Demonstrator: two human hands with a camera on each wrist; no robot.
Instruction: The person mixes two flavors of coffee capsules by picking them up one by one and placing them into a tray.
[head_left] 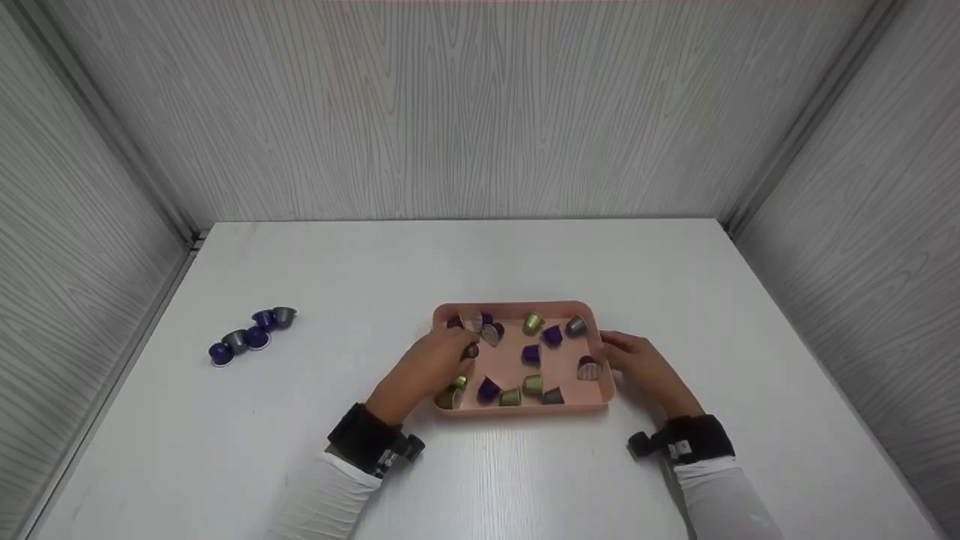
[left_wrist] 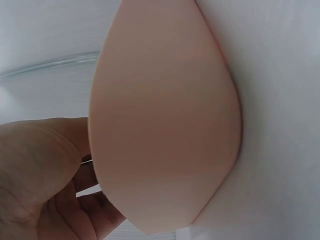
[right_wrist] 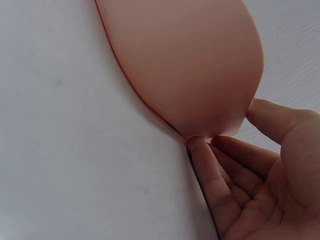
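Note:
A shallow pink tray (head_left: 519,410) holds several coffee capsules in purple, green and grey. My left hand (head_left: 431,367) reaches over the tray's left wall. Between its thumb and forefinger it pinches a dark coffee capsule (head_left: 471,350). In the left wrist view the tray wall (left_wrist: 165,120) hides the fingertips of that hand (left_wrist: 40,175). My right hand (head_left: 646,369) holds the tray at its right side. The right wrist view shows this hand's (right_wrist: 265,175) thumb at the rim and its fingers against the outside of the wall (right_wrist: 185,60).
Apart from the tray, a slanting row of purple and grey capsules (head_left: 256,337) lies on the left of the white table (head_left: 360,262). Pale wood-grain panels (head_left: 465,112) enclose the table at the back and on both sides.

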